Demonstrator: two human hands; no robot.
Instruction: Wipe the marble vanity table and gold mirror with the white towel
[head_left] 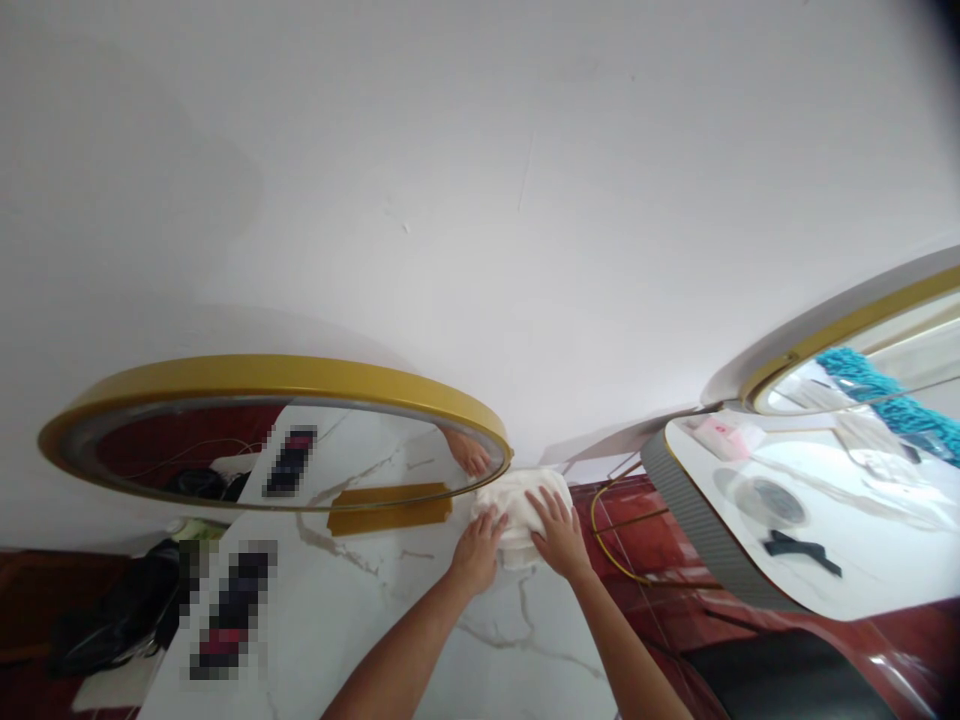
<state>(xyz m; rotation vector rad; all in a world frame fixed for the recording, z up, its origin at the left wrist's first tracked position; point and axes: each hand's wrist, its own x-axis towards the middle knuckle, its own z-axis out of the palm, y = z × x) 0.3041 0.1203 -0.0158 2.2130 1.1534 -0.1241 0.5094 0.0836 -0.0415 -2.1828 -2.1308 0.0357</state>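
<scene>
White cloth (514, 492) at the far right corner of your tabletop (360, 620)

A pale wall (450, 200) fills most of your view, behind everything. Below it runs your tabletop, white with grey-brown veins. To your right, across a strip of red floor (626, 530), stands a second tabletop (885, 560) with rounded corners and a ribbed grey side. Over your tabletop's far edge is a mirror (300, 375) in a gold frame; another mirror (862, 322), also gold-framed, is at the far edge of the second one. A black seat (787, 675) sits beside that tabletop's near edge. Past your tabletop's left edge lies a black bag (112, 620), and on the tabletop along that edge is a dark item (232, 610), too pixelated to name. A gold plate (390, 517) lies along your far edge, under the mirror.

The cloth is bunched into a thick pad. Your right hand (559, 530) rests on its right part, fingers spread wide. Your left hand (478, 552) is on its left side, fingers bent and close together; you cannot tell whether they pinch the fabric. On the second tabletop, a pink packet (724, 437) lies near the far left corner and a black strap (802, 550) towards the near edge.
</scene>
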